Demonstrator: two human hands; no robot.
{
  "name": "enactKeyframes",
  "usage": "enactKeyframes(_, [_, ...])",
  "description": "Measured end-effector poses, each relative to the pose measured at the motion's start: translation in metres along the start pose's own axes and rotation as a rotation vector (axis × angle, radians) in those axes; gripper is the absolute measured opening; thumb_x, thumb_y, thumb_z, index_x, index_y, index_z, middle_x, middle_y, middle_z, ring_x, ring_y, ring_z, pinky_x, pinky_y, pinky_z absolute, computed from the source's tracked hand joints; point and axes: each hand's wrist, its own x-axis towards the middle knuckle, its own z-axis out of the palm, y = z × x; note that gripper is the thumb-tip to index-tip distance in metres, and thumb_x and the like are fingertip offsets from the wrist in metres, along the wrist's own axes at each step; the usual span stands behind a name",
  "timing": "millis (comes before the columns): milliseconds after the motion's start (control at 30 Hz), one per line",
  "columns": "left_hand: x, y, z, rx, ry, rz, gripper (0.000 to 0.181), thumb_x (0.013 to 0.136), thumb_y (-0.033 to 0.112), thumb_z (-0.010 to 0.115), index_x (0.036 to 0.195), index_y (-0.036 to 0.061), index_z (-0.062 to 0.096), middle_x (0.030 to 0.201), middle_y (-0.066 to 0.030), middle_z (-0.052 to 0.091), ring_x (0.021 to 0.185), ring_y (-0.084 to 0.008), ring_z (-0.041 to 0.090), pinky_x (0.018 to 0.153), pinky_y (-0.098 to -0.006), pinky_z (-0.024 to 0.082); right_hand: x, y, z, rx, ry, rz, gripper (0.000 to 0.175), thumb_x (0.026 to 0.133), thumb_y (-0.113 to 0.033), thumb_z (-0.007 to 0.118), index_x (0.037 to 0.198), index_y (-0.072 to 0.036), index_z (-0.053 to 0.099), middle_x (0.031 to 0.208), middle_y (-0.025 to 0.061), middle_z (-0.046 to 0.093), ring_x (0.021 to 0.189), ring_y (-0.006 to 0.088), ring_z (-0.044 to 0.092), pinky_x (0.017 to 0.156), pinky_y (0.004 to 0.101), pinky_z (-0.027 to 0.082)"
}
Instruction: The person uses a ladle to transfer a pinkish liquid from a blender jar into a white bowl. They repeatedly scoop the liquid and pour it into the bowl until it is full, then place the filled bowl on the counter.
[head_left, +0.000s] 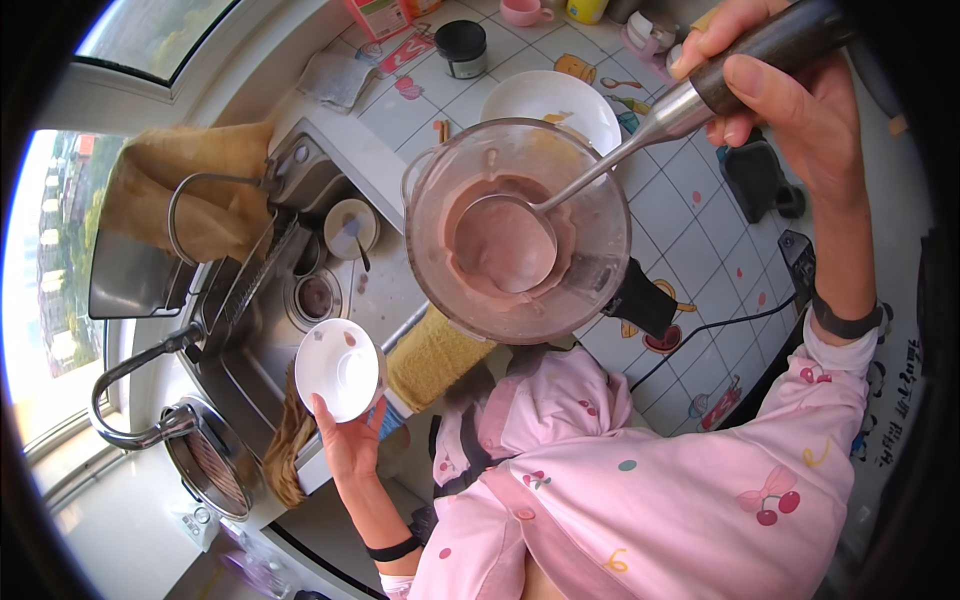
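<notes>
My right hand (795, 112) grips the dark handle of a metal ladle (510, 244). The ladle's bowl sits inside a clear blender jug (592, 277) and is full of a thick pinkish-brown liquid (469, 281). More of that liquid lies around the ladle and coats the jug's inner wall. A black handle (641, 300) sticks out from the jug at its lower right. Over the sink's front edge, my left hand (356, 442) holds a small white bowl (322, 379) from below. A few brown spots mark the bowl's inside; otherwise it looks empty.
The steel sink (397, 292) at left contains a used bowl with a spoon (352, 225) and a drain. A curved faucet (127, 435) rises beside it. A yellow towel (435, 356) hangs at the front edge. Behind the jug are a white plate (517, 94) and a black-lidded jar (460, 49).
</notes>
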Motion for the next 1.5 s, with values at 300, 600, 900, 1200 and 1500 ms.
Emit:
enactKeyframes(300, [0.002, 0.002, -0.005, -0.056, -0.007, -0.014, 0.065, 0.082, 0.048, 0.061, 0.132, 0.0128, 0.039, 0.125, -0.0094, 0.05, 0.109, -0.0289, 0.053, 0.076, -0.0428, 0.056, -0.001, 0.005, -0.002, -0.053, 0.022, 0.028, 0.013, 0.074, -0.003, 0.061, 0.081, 0.006, 0.056, 0.075, 0.0177, 0.064, 0.049, 0.0169, 0.06, 0.043, 0.024, 0.05])
enactKeyframes(600, [0.005, 0.004, -0.006, -0.053, -0.03, -0.027, 0.065, 0.082, 0.048, 0.061, 0.132, 0.013, 0.039, 0.127, -0.009, 0.049, 0.111, -0.028, 0.052, 0.077, -0.0428, 0.056, -0.005, 0.005, -0.018, 0.163, -0.021, 0.012, 0.014, 0.075, -0.005, 0.058, 0.075, 0.003, 0.047, 0.073, 0.0195, 0.061, 0.036, 0.0182, 0.053, 0.032, 0.0259, 0.043])
enactKeyframes(900, [0.01, 0.01, -0.002, -0.034, -0.049, -0.037, 0.065, 0.082, 0.048, 0.061, 0.132, 0.0137, 0.039, 0.127, -0.0082, 0.049, 0.111, -0.0271, 0.052, 0.077, -0.0418, 0.056, -0.028, 0.007, -0.028, -0.172, -0.037, 0.049, 0.02, 0.085, -0.019, 0.049, 0.074, -0.006, 0.039, 0.074, 0.0102, 0.054, 0.037, 0.0052, 0.045, 0.033, 0.0152, 0.035])
enactKeyframes(1200, [0.012, 0.02, -0.001, -0.01, -0.065, -0.018, 0.064, 0.083, 0.047, 0.06, 0.132, 0.0109, 0.038, 0.124, -0.0106, 0.051, 0.107, -0.0283, 0.054, 0.075, -0.0415, 0.056, -0.044, 0.003, -0.022, -0.185, -0.006, 0.06, 0.018, 0.085, -0.017, 0.05, 0.076, -0.004, 0.042, 0.074, 0.0124, 0.054, 0.038, 0.0062, 0.044, 0.037, 0.0172, 0.037])
enactKeyframes(1500, [0.015, 0.021, -0.007, -0.005, -0.077, -0.03, 0.065, 0.083, 0.047, 0.06, 0.132, 0.0108, 0.038, 0.124, -0.0111, 0.051, 0.108, -0.029, 0.054, 0.075, -0.0421, 0.056, -0.047, 0.002, -0.012, -0.204, 0.036, 0.058, 0.017, 0.086, -0.016, 0.05, 0.077, -0.004, 0.042, 0.075, 0.0126, 0.054, 0.04, 0.0056, 0.044, 0.038, 0.0168, 0.038])
